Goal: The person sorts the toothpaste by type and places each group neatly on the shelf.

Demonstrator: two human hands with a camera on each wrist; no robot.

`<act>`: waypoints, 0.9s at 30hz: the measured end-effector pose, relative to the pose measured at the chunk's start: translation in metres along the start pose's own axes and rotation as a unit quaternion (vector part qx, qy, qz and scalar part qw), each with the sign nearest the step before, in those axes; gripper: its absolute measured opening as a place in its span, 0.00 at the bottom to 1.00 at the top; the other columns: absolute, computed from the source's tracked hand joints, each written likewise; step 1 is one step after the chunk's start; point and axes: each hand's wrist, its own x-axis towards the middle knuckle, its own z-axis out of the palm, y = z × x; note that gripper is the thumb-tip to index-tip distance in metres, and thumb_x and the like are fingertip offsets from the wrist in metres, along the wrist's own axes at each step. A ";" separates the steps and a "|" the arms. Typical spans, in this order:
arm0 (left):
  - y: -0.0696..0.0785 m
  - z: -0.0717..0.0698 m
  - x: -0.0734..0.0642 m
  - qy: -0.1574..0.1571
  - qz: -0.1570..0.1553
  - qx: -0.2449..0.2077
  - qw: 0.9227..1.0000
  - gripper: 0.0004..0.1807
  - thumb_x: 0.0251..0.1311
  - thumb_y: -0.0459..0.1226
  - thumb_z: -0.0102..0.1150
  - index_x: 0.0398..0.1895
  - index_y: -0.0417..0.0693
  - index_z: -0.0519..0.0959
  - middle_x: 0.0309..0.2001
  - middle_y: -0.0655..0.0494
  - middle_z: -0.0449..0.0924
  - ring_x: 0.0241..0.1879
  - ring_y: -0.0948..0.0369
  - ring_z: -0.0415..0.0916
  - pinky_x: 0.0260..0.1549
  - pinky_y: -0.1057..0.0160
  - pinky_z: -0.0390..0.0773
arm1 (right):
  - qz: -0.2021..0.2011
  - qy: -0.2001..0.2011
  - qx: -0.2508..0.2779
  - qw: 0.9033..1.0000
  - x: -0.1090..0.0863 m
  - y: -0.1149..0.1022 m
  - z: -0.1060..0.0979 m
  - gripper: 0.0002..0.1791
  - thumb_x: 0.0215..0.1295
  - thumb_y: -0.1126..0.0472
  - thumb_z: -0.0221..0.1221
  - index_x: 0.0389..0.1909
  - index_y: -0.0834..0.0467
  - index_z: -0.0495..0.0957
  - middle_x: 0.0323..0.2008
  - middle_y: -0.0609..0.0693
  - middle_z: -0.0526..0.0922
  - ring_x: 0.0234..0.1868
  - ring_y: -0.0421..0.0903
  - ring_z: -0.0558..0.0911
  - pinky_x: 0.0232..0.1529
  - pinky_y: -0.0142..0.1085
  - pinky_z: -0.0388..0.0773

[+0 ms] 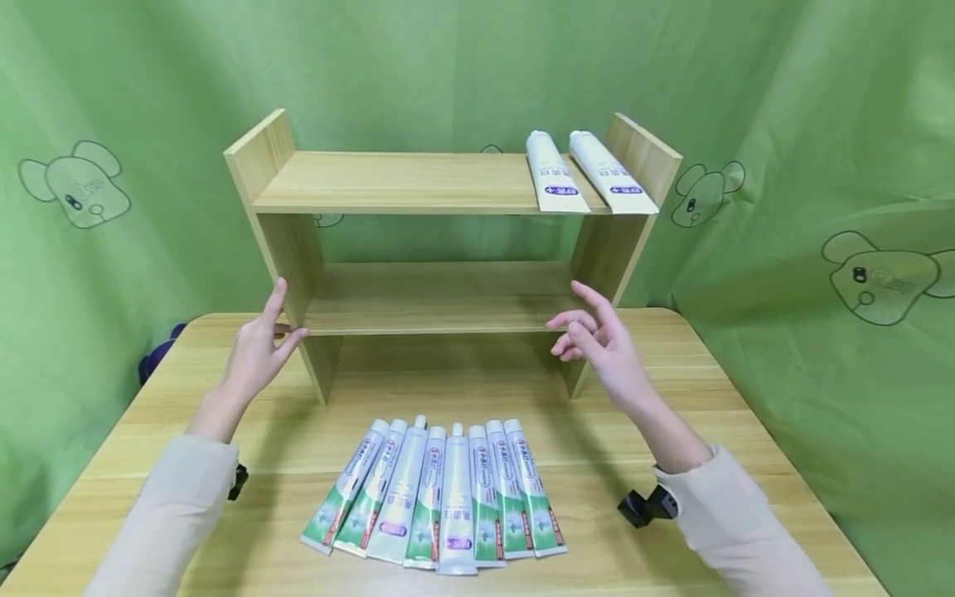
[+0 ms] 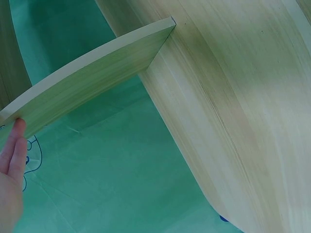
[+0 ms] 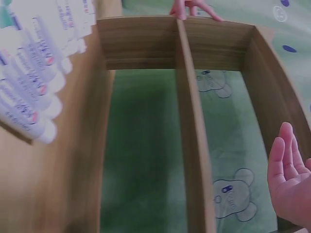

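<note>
A light wooden two-tier shelf (image 1: 440, 319) stands on the table. My left hand (image 1: 261, 344) is at its left side panel, level with the lower board. The thumb touches the front corner and the index finger points up along the panel; the left hand also shows in the right wrist view (image 3: 192, 8). Before the right side panel, my right hand (image 1: 600, 344) hovers with fingers loosely spread and nothing in them. Two white toothpaste tubes with purple labels, a left one (image 1: 554, 174) and a right one (image 1: 613, 172), lie on the top board's right end.
Several toothpaste tubes lie fanned out on the table (image 1: 649, 547) in front of the shelf. Most have green ends, such as the rightmost tube (image 1: 535, 489); two have purple labels, including a middle one (image 1: 457, 497). A green curtain (image 1: 418, 66) hangs behind.
</note>
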 end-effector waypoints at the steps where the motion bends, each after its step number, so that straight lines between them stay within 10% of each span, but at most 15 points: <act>1: 0.000 0.000 0.000 0.000 -0.001 0.000 1.000 0.55 0.48 0.25 0.64 0.72 0.63 0.39 0.41 0.23 0.73 0.29 0.39 0.79 0.29 0.43 0.79 | 0.003 -0.008 -0.005 1.000 -0.002 0.003 -0.001 0.28 0.68 0.69 0.44 0.67 0.62 0.50 0.37 0.45 0.79 0.30 0.39 0.79 0.32 0.28 0.79; 17: -0.002 0.001 0.000 0.008 0.007 -0.004 1.000 0.56 0.48 0.25 0.64 0.72 0.64 0.39 0.44 0.22 0.71 0.28 0.39 0.78 0.28 0.43 0.79 | 0.081 -0.086 -0.071 0.990 -0.031 0.034 -0.010 0.27 0.68 0.66 0.46 0.65 0.68 0.52 0.39 0.44 0.79 0.34 0.41 0.80 0.37 0.31 0.80; 27: -0.003 0.001 0.001 0.010 0.015 -0.011 1.000 0.56 0.48 0.25 0.63 0.72 0.66 0.39 0.46 0.22 0.70 0.29 0.39 0.78 0.27 0.44 0.79 | 0.134 -0.127 -0.103 0.977 -0.048 0.054 -0.006 0.27 0.67 0.65 0.48 0.65 0.67 0.53 0.44 0.68 0.73 0.36 0.40 0.78 0.38 0.34 0.79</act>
